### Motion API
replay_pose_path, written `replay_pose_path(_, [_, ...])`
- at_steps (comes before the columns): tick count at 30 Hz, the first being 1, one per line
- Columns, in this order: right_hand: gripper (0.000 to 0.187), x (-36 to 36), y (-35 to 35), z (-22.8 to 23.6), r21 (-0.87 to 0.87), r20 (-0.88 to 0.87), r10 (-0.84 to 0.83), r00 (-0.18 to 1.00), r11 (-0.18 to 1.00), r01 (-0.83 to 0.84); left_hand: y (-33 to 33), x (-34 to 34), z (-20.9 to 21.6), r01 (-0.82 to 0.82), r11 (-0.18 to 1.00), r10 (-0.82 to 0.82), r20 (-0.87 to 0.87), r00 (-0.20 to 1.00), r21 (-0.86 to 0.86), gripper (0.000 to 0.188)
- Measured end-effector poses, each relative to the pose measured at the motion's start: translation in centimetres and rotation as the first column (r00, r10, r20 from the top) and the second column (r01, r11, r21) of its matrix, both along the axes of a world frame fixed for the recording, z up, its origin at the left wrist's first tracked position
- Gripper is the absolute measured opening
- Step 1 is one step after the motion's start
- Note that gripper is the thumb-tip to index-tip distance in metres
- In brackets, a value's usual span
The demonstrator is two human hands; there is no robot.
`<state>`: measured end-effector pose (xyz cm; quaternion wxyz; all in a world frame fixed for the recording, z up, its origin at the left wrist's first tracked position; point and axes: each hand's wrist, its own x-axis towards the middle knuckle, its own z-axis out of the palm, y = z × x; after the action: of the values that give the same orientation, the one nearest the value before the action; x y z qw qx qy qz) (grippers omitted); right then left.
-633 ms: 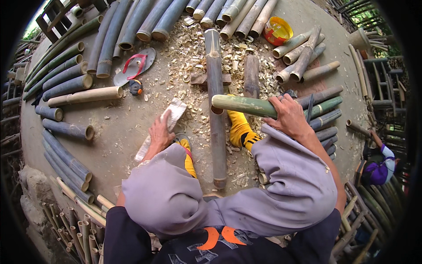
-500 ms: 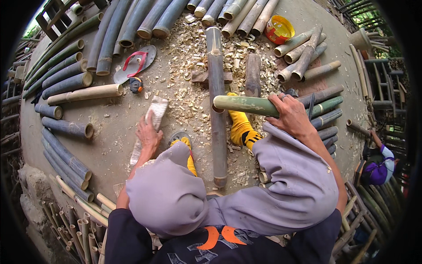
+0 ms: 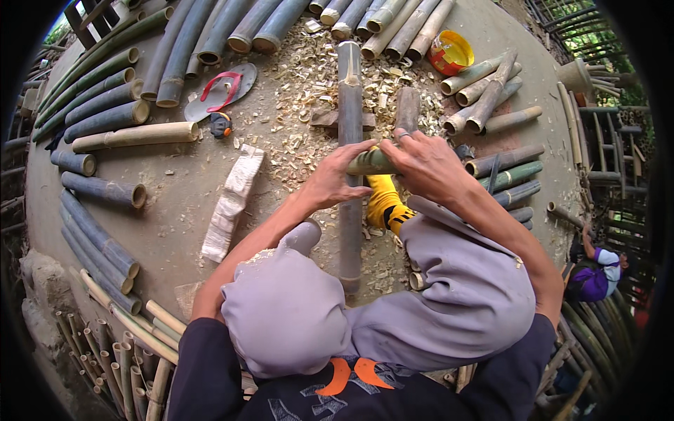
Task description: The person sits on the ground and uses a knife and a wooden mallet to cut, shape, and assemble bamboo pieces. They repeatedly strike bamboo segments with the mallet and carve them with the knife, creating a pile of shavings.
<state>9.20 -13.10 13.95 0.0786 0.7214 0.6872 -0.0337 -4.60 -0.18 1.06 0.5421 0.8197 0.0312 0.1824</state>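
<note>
My right hand point(image 3: 430, 167) is closed over a short green bamboo tube point(image 3: 372, 162), a ring on one finger. The tube lies crosswise above a long dark bamboo pole point(image 3: 349, 112), which extends away from me between my legs. At the tube's left end is my left hand point(image 3: 331, 175), its thumb and fingers spread apart on either side of that end. Whether the palm touches it is hard to see. The pole's far part rests on a wooden block point(image 3: 323, 118) among pale chips. A pale wooden slab point(image 3: 235, 200) lies on the ground to the left.
A sandal point(image 3: 223, 91) and a black-and-orange tape measure point(image 3: 220, 125) lie at the far left. Cut bamboo point(image 3: 135, 136) lines the left side. A yellow-red bucket point(image 3: 451, 53) stands near more bamboo pieces point(image 3: 495, 91). At far right, another person point(image 3: 597, 274) works.
My left hand has left the pale slab and come across to the green tube's left end. The tube has shifted right and now shows less of its length, with my right hand farther left.
</note>
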Motion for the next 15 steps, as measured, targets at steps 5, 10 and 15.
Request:
replay_pose_path(5, [0.026, -0.3, 2.0, 0.2, -0.014, -0.032, 0.061, 0.998, 0.998, -0.062, 0.7, 1.8, -1.2, 0.092, 0.996, -0.092, 0.031, 0.995, 0.004, 0.062])
replay_pose_path(10, [0.035, 0.1, 2.8, 0.2, 0.161, -0.141, 0.133, 0.981, 0.981, -0.11, 0.3, 1.4, -1.4, 0.059, 0.968, -0.053, 0.027, 0.998, -0.246, 0.058])
replay_pose_path(15, [0.041, -0.9, 6.4, 6.4, 0.568, -0.4, 0.17, 0.901, 0.817, 0.098, 1.4, 0.4, -1.2, 0.016, 0.907, -0.038, -0.043, 0.998, -0.421, 0.067])
